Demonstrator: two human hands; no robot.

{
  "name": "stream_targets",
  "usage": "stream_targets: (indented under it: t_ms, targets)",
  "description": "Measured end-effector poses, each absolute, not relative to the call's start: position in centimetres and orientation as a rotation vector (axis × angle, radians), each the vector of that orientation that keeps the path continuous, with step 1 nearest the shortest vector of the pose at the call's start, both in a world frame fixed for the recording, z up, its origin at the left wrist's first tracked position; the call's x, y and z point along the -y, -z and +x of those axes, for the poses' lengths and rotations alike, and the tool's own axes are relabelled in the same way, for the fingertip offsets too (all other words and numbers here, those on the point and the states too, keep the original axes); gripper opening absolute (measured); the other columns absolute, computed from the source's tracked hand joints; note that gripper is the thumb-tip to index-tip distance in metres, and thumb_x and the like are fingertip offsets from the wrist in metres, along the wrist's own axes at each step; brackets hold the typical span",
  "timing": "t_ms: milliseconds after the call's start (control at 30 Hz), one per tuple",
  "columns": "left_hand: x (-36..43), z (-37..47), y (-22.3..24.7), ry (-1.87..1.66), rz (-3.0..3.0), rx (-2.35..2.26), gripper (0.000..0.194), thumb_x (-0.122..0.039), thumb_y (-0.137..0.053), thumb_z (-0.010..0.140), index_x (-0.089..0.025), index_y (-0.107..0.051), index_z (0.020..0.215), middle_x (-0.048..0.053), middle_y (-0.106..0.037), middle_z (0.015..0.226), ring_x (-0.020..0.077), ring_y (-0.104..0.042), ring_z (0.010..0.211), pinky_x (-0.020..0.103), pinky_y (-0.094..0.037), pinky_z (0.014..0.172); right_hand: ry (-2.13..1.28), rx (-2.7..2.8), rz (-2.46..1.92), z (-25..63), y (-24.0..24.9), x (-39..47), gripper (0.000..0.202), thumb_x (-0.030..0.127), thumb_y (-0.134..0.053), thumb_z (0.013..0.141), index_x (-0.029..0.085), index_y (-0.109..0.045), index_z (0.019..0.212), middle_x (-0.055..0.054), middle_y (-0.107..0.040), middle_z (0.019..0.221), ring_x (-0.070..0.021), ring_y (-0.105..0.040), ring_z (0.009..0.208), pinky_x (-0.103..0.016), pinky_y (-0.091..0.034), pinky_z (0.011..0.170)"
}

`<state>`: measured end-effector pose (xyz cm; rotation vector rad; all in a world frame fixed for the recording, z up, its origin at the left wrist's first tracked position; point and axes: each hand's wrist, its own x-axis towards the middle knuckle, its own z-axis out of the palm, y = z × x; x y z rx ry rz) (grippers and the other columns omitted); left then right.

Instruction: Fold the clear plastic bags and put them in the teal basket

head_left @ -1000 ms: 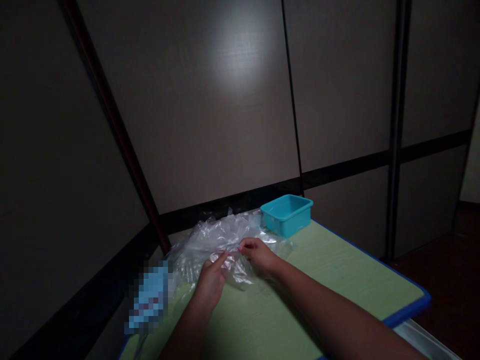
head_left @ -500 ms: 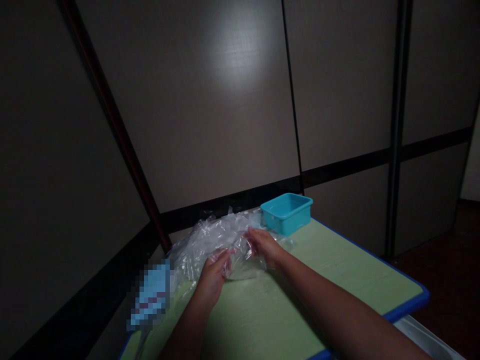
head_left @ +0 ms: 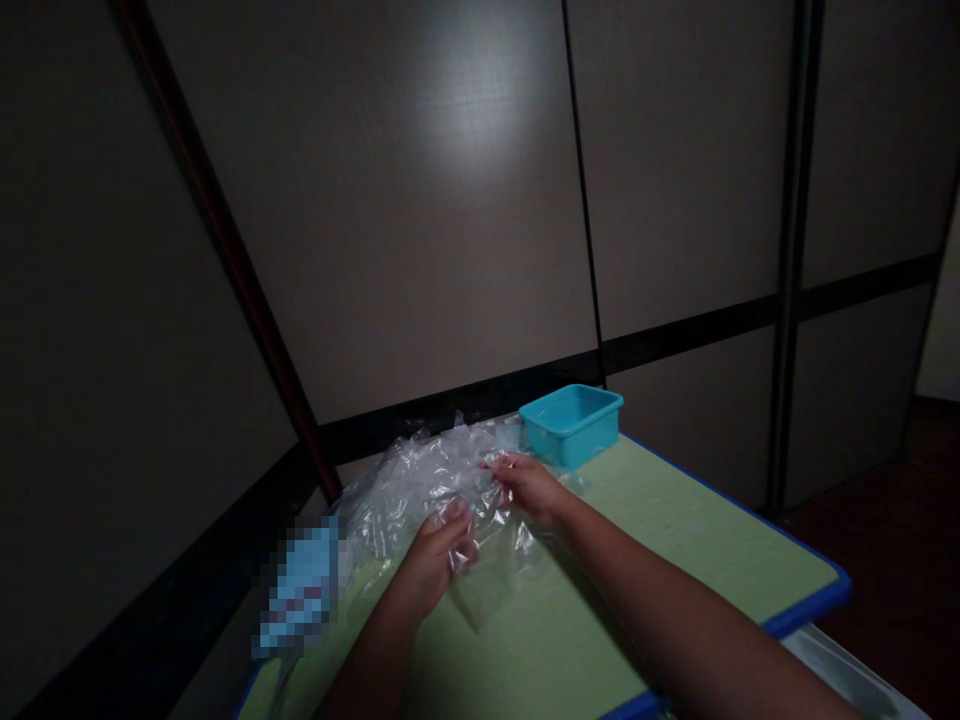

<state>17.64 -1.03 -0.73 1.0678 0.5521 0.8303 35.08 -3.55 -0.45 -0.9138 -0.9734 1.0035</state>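
Dim grey-brown panels point(head_left: 450, 250) fill the upper frame, with a soft glare at top centre and a dark red strip point(head_left: 217, 220) slanting down the left side. Below them, a pale green tabletop point(head_left: 690, 530) spreads across the lower middle of my view, its blue edging point(head_left: 817, 600) rounding a corner at lower right.

I have the left hand point(head_left: 435, 555) just below centre, its thumb and fingers closing on a clear plastic sheet point(head_left: 484, 590); some of the film lies over the fingers, so I cannot tell exactly where they grip. The right hand point(head_left: 529, 487), a little higher and to the right, pinches the plastic between thumb and fingertips. The sheet is bunched between the two hands, and a thin, see-through corner hangs toward the bottom centre.

Just beyond the hands, I see a shiny, crumpled heap of clear plastic point(head_left: 405, 480) over the tabletop's far left part; I can't make out where the held sheet ends and the heap begins. At the heap's right end, by the far edge, a turquoise bin point(head_left: 574, 440) stands upright, open at the top. At lower left, I get a light-blue item point(head_left: 300, 585), too pixelated to identify.
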Motion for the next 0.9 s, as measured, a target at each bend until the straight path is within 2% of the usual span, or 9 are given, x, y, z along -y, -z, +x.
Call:
stream_targets:
  t_ms: [67,200,333,433,567,667,800,900]
  targets:
    - [0.7,17.5,0.6,-0.861,1.070,-0.551,0.031,-0.023,-0.075,0.060,-0.017,-0.059,0.086,-0.005,-0.056,0.057,0.0073,-0.051,0.043,0.018,-0.037,0.042,-0.921,0.940,-0.934,35.3,0.7,3.1,0.029,0.039,-0.066,0.066,0.014,-0.065,0.081,0.005,-0.047,0.049,-0.0062,-0.038,0.041,-0.019,-0.030,0.041]
    - [0.0,17.0,0.0,-0.955,1.092,-0.521,0.043,-0.025,-0.073,0.063,-0.023,-0.057,0.103,-0.002,-0.061,0.073,0.0091,-0.057,0.055,0.017,-0.040,0.046,-0.774,0.860,-0.955,36.0,1.0,2.5,0.028,0.040,-0.066,0.064,0.014,-0.061,0.074,0.005,-0.046,0.049,-0.0056,-0.036,0.041,-0.018,-0.027,0.040]
    - [-0.9,16.5,-0.3,-1.008,1.030,-0.473,0.048,-0.023,-0.070,0.067,-0.028,-0.054,0.112,-0.007,-0.049,0.060,0.0041,-0.047,0.045,0.013,-0.033,0.039,-0.705,0.806,-0.974,36.6,1.1,2.2,0.025,0.038,-0.065,0.065,0.015,-0.056,0.069,0.005,-0.048,0.051,-0.0066,-0.040,0.043,-0.019,-0.030,0.041]
    - [-1.3,16.4,-0.1,-1.026,0.928,-0.427,0.041,-0.020,-0.067,0.070,-0.026,-0.056,0.109,-0.008,-0.047,0.059,0.0032,-0.046,0.045,0.012,-0.034,0.040,-0.744,0.792,-0.997,36.6,1.0,2.4,0.024,0.034,-0.065,0.064,0.017,-0.057,0.078,0.002,-0.056,0.061,-0.0076,-0.045,0.045,-0.020,-0.036,0.044]
    - [-1.2,16.7,0.0,-0.916,0.866,-0.434,0.029,-0.024,-0.060,0.078,-0.021,-0.058,0.107,0.002,-0.061,0.082,0.0146,-0.062,0.073,0.025,-0.051,0.061,-0.873,0.853,-1.017,35.8,0.6,3.0,0.028,0.031,-0.066,0.065,0.018,-0.059,0.088,-0.004,-0.064,0.083,-0.0095,-0.054,0.051,-0.025,-0.046,0.051]
    - [-0.9,16.8,-0.2,-0.832,0.857,-0.422,0.034,-0.027,-0.054,0.083,-0.020,-0.054,0.116,0.008,-0.063,0.102,0.0229,-0.061,0.093,0.037,-0.050,0.078,-0.925,0.909,-1.044,35.3,0.2,3.3,0.026,0.036,-0.065,0.069,0.017,-0.059,0.087,-0.005,-0.065,0.087,-0.0098,-0.056,0.052,-0.025,-0.047,0.050]
    - [-1.0,16.3,-0.7,-0.810,0.848,-0.284,0.045,-0.031,-0.048,0.087,-0.029,-0.039,0.131,0.011,-0.055,0.121,0.0274,-0.055,0.108,0.046,-0.046,0.086,-0.882,0.902,-1.132,36.4,-0.9,3.7,0.028,0.046,-0.055,0.078,0.019,-0.056,0.083,0.000,-0.063,0.068,-0.0074,-0.051,0.043,-0.019,-0.039,0.040]
    - [-1.3,15.7,-0.8,-0.887,0.828,-0.192,0.045,-0.032,-0.045,0.089,-0.035,-0.035,0.132,0.010,-0.051,0.126,0.0283,-0.051,0.113,0.049,-0.042,0.090,-0.938,0.936,-1.202,38.3,-1.7,4.6,0.043,0.056,-0.046,0.080,0.017,-0.054,0.065,0.001,-0.055,0.047,-0.0080,-0.046,0.033,-0.019,-0.036,0.035]
